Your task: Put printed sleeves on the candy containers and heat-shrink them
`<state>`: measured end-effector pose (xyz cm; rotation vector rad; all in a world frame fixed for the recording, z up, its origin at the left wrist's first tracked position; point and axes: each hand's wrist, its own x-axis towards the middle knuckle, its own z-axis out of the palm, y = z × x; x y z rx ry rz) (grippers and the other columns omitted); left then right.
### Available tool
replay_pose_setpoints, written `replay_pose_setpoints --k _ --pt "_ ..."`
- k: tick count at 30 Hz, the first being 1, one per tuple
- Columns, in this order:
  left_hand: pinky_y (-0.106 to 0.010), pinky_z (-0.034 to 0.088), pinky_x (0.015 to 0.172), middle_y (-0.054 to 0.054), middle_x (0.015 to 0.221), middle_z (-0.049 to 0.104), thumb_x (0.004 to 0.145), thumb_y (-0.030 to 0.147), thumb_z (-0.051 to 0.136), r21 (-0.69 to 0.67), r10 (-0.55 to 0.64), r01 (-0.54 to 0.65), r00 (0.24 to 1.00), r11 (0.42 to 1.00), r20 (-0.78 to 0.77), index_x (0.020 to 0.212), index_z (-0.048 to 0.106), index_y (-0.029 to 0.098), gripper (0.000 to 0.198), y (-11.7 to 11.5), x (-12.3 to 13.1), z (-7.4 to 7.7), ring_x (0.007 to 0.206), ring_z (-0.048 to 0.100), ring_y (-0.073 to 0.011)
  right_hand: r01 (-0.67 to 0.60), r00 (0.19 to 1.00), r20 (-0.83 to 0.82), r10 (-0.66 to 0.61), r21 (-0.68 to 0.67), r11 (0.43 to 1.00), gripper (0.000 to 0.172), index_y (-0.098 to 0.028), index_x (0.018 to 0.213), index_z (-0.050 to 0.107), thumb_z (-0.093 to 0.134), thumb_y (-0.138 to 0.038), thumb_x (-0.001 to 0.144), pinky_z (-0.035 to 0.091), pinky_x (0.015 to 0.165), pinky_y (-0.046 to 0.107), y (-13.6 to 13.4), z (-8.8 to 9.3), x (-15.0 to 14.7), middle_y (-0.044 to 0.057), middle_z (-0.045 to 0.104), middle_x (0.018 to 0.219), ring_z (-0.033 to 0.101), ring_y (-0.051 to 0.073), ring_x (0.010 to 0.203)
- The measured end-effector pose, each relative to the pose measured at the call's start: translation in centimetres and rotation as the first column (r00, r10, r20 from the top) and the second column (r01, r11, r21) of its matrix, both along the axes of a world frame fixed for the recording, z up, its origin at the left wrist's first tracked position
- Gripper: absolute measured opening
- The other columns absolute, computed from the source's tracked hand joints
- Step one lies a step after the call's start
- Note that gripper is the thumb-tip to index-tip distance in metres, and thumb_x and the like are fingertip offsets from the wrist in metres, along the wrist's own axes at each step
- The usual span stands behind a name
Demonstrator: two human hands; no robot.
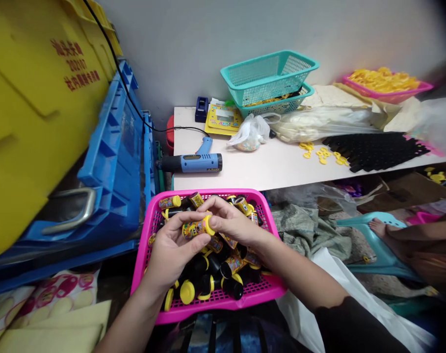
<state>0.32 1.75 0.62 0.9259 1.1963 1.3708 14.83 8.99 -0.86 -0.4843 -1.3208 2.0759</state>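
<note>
My left hand (173, 250) grips a small labelled bottle (196, 228) with a yellow cap, just above a pink plastic basket (215, 194). My right hand (232, 221) pinches the bottle's capped end between its fingertips. Beneath both hands, the basket holds a loose heap of several similar black bottles (223, 267), most with yellow caps and colourful labels. Some lie on their sides, and my hands hide the middle of the heap.
Behind the basket, a pale table (274, 176) holds a blue-and-black heat gun (191, 163), teal baskets (269, 78), a pink tray of yellow caps (384, 88) and a black rack (373, 151). Stacked blue crates (112, 166) stand left. A seated person's leg (388, 238) shows at right.
</note>
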Motion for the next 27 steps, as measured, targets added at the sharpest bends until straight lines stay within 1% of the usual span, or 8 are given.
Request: replay_pose_setpoints --k 6,9,10,12,14,16,22,27 --pt "-0.025 0.055 0.085 -0.001 0.104 0.075 0.069 0.028 0.085 0.070 -0.032 0.034 0.999 0.997 -0.031 0.099 0.074 0.027 0.031 0.2 -0.4 0.6 0.098 0.069 -0.0179 -0.087 0.992 0.100 0.072 0.161 0.983 0.055 -0.021 0.106 0.053 0.070 -0.064 0.077 0.051 0.070 0.027 1.5 1.9 1.3 0.002 0.059 0.099 0.059 0.014 0.086" --pt "-0.026 0.055 0.080 0.000 0.100 0.075 0.074 0.030 0.080 0.174 0.010 0.031 0.974 0.984 -0.228 0.099 0.073 0.029 0.026 -0.4 -1.1 1.2 0.090 0.069 -0.0172 -0.020 0.940 0.326 -0.103 0.354 0.935 0.048 -0.019 0.102 0.056 0.054 -0.065 0.087 0.046 0.067 0.027 2.5 2.5 3.5 0.004 0.061 0.096 0.057 0.014 0.082" --pt "-0.027 0.054 0.079 0.000 0.097 0.075 0.075 0.030 0.079 0.208 -0.004 0.081 0.937 0.975 -0.348 0.097 0.073 0.029 0.023 -0.7 -1.2 1.4 0.088 0.069 -0.0181 -0.024 0.871 0.450 -0.200 0.444 0.896 0.042 -0.018 0.093 0.058 0.052 -0.060 0.091 0.043 0.065 0.027 2.6 2.5 4.2 0.002 0.061 0.088 0.055 0.013 0.076" --pt "-0.034 0.053 0.084 -0.002 0.095 0.075 0.076 0.033 0.078 0.217 -0.106 0.298 0.779 0.930 -0.618 0.098 0.074 0.028 0.023 -1.2 -1.2 1.5 0.091 0.067 -0.0220 -0.163 0.633 0.666 -0.394 0.612 0.774 0.035 -0.017 0.076 0.060 0.057 -0.047 0.093 0.039 0.067 0.029 2.4 2.0 5.4 0.002 0.060 0.074 0.051 0.014 0.070" --pt "-0.042 0.049 0.092 -0.005 0.104 0.076 0.075 0.039 0.078 0.148 -0.202 0.508 0.569 0.849 -0.797 0.107 0.073 0.028 0.034 -1.5 -1.0 1.3 0.100 0.065 -0.0270 -0.363 0.397 0.738 -0.545 0.672 0.646 0.033 -0.016 0.070 0.062 0.066 -0.043 0.088 0.037 0.072 0.033 1.6 1.2 6.1 0.005 0.062 0.076 0.052 0.018 0.077" --pt "-0.044 0.046 0.097 -0.006 0.112 0.074 0.079 0.042 0.075 0.109 -0.218 0.571 0.473 0.813 -0.854 0.115 0.071 0.026 0.040 -1.5 -0.9 1.0 0.106 0.064 -0.0282 -0.468 0.294 0.713 -0.637 0.688 0.554 0.031 -0.015 0.076 0.067 0.071 -0.045 0.084 0.037 0.077 0.036 0.8 0.5 6.3 0.010 0.065 0.087 0.052 0.023 0.087" --pt "-0.029 0.050 0.085 -0.003 0.095 0.077 0.092 0.036 0.059 0.212 0.039 0.229 0.589 0.950 -0.807 0.096 0.074 0.025 0.019 -0.3 -2.0 0.9 0.091 0.069 -0.0205 -0.527 0.428 0.629 -0.649 0.757 0.386 0.021 -0.019 0.100 0.071 0.061 -0.036 0.093 0.032 0.079 0.036 0.1 0.0 4.1 0.010 0.062 0.103 0.047 0.025 0.097" --pt "-0.027 0.051 0.085 0.000 0.093 0.077 0.089 0.040 0.062 0.153 0.062 0.092 0.627 0.984 -0.776 0.093 0.075 0.027 0.018 -0.2 -2.5 0.9 0.087 0.070 -0.0198 -0.597 0.529 0.642 -0.554 0.746 0.294 0.017 -0.021 0.094 0.074 0.060 -0.030 0.093 0.028 0.078 0.037 1.2 -0.5 2.6 0.010 0.062 0.107 0.044 0.025 0.098"
